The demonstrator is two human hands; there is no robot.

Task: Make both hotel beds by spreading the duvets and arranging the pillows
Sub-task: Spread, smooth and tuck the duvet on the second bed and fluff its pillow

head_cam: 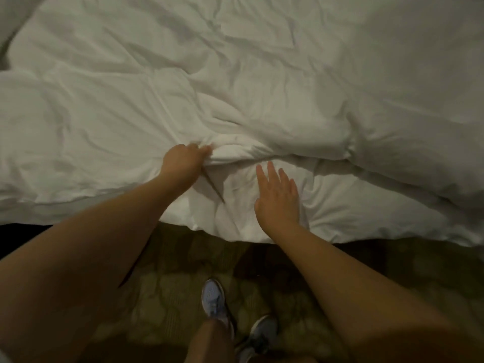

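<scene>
A rumpled white duvet (235,82) covers the bed and fills the upper two thirds of the view. Its near edge hangs over the side of the bed toward the floor. My left hand (182,162) grips a bunched fold of the duvet near that edge, fingers curled into the fabric. My right hand (277,197) lies just to the right with fingers straight and spread, palm down on the hanging part of the duvet. No pillow is plainly visible.
Patterned dark carpet (162,284) runs along the bedside below the duvet edge. My feet in grey-blue sneakers (214,299) stand on it close to the bed. A thicker fold of duvet (408,153) bulges at the right.
</scene>
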